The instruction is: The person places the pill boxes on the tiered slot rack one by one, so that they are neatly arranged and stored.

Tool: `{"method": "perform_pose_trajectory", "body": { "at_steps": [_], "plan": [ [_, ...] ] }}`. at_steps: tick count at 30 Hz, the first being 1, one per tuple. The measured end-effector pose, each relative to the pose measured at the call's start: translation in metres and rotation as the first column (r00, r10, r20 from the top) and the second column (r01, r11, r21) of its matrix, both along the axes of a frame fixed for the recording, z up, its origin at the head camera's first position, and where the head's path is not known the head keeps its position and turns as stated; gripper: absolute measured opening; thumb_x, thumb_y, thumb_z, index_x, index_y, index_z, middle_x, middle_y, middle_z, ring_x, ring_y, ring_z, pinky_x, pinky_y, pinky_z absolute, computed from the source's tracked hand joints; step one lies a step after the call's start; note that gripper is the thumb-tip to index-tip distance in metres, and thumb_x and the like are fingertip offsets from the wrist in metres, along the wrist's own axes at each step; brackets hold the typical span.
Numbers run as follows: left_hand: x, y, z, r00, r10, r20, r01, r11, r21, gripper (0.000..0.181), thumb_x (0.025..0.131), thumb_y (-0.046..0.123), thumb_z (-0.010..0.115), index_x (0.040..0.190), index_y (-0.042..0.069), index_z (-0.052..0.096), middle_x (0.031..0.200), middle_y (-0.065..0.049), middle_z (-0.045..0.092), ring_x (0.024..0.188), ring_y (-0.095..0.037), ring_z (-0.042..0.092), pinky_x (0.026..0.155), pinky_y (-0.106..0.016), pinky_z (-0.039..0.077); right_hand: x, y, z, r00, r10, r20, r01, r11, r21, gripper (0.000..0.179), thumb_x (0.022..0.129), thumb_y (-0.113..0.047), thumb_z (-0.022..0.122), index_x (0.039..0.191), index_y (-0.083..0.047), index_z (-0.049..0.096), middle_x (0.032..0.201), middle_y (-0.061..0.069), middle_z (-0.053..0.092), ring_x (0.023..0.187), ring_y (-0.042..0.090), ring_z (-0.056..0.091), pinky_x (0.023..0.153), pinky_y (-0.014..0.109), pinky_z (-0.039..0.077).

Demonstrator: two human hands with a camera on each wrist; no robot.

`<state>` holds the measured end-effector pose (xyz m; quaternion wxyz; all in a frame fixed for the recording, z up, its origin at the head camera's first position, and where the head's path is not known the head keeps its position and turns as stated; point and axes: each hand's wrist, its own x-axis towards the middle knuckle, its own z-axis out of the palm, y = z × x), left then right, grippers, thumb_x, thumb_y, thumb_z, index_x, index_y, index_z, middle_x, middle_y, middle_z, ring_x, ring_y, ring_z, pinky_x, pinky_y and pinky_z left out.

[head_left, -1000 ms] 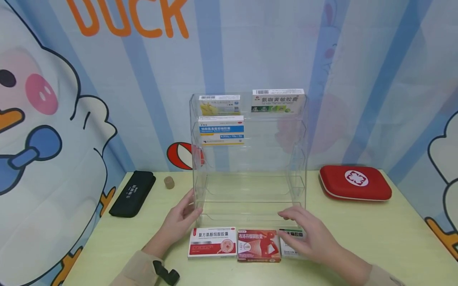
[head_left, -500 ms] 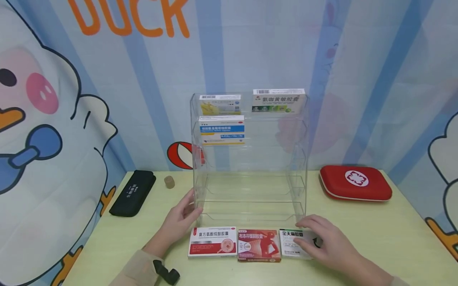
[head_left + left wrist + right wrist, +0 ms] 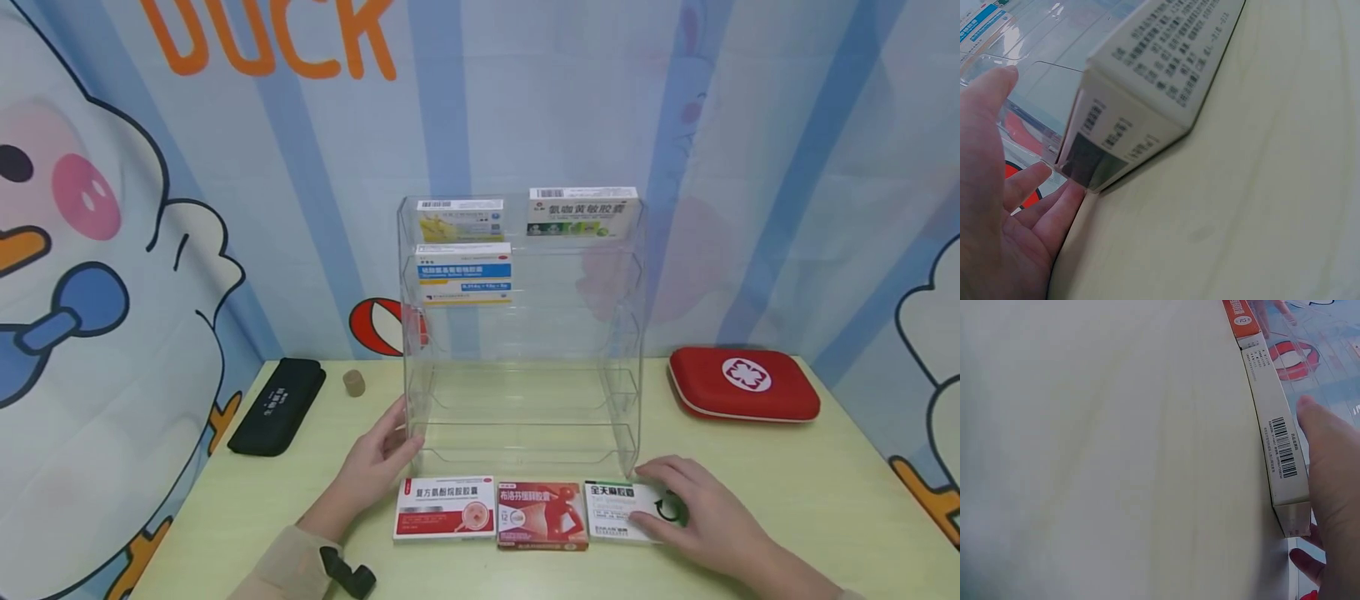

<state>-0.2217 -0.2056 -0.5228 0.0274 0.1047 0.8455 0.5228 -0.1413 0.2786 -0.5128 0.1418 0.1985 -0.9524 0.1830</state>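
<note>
A clear tiered display rack (image 3: 517, 454) stands mid-table. My left hand (image 3: 378, 458) holds its lower left side, thumb at the front and fingers along the outside. In the left wrist view, the thumb (image 3: 997, 87) and fingers lie on either side of the clear wall. Before the rack lie three medicine boxes: a white-and-red box (image 3: 446, 508), a red box (image 3: 543, 517) and a white-and-green box (image 3: 615, 512). My right hand (image 3: 701, 512) is over the right end of the white-and-green box, thumb above its face and fingers spread past its far edge; that end is partly hidden.
The rack's upper tiers hold a yellow-and-white box (image 3: 461, 223), a white box with green pictures (image 3: 582, 215) and a blue-and-white box (image 3: 463, 275). A black case (image 3: 277, 407) and small brown cylinder (image 3: 354, 383) lie left; a red first-aid case (image 3: 742, 383) lies right.
My right hand has moved right, from the gap above the white-and-green box to its right end, uncovering the box's left part. My left hand and the rack have stayed put.
</note>
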Motion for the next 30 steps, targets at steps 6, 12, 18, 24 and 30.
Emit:
{"method": "perform_pose_trajectory", "body": {
  "at_steps": [6, 12, 18, 24, 30],
  "plan": [
    [0.0, 0.0, 0.0, 1.0, 0.005, -0.001, -0.005, 1.0, -0.005, 0.079, 0.109, 0.042, 0.07, 0.175, 0.042, 0.027, 0.173, -0.01, 0.049, 0.156, -0.038, 0.054, 0.123, -0.051, 0.051, 0.001, 0.003, 0.003, 0.996, -0.045, 0.08, 0.041, 0.998, 0.047, 0.058, 0.086, -0.066, 0.086, 0.128, -0.027, 0.079, 0.126, -0.007, 0.076, 0.118, 0.017, 0.068, 0.102, 0.054, 0.065],
    [0.0, 0.001, 0.001, 1.0, 0.005, 0.004, -0.005, 1.0, -0.005, 0.079, 0.109, 0.042, 0.07, 0.174, 0.044, 0.026, 0.173, -0.009, 0.049, 0.156, -0.038, 0.055, 0.123, -0.051, 0.051, 0.001, 0.004, 0.002, 0.994, -0.051, 0.096, 0.046, 0.998, 0.049, 0.055, 0.086, -0.067, 0.086, 0.125, -0.029, 0.079, 0.121, -0.011, 0.074, 0.114, 0.012, 0.066, 0.1, 0.05, 0.066],
    [0.0, 0.001, 0.002, 1.0, 0.008, 0.009, -0.008, 1.0, -0.005, 0.079, 0.109, 0.041, 0.071, 0.174, 0.044, 0.026, 0.173, -0.009, 0.049, 0.155, -0.038, 0.055, 0.123, -0.05, 0.052, 0.005, 0.004, 0.002, 0.999, -0.023, 0.049, 0.022, 1.0, 0.02, 0.056, 0.084, -0.063, 0.09, 0.126, -0.028, 0.078, 0.119, -0.017, 0.07, 0.105, 0.003, 0.063, 0.094, 0.038, 0.067],
    [0.0, 0.002, 0.002, 1.0, 0.013, 0.012, -0.013, 1.0, -0.006, 0.08, 0.108, 0.042, 0.071, 0.174, 0.043, 0.027, 0.173, -0.01, 0.05, 0.155, -0.038, 0.055, 0.123, -0.05, 0.053, 0.008, 0.004, 0.009, 0.999, 0.0, 0.032, -0.001, 1.0, 0.01, 0.054, 0.083, -0.06, 0.092, 0.126, -0.031, 0.078, 0.12, -0.02, 0.068, 0.104, 0.001, 0.062, 0.092, 0.034, 0.068],
    [0.0, 0.001, 0.001, 1.0, 0.016, 0.001, -0.016, 1.0, -0.014, 0.079, 0.109, 0.041, 0.07, 0.175, 0.041, 0.026, 0.173, -0.01, 0.05, 0.155, -0.038, 0.056, 0.122, -0.051, 0.053, 0.007, 0.007, 0.021, 1.0, 0.013, 0.02, -0.013, 0.999, 0.048, 0.05, 0.082, -0.05, 0.096, 0.126, -0.033, 0.078, 0.125, -0.016, 0.072, 0.111, 0.007, 0.067, 0.096, 0.041, 0.069]
  ]
}}
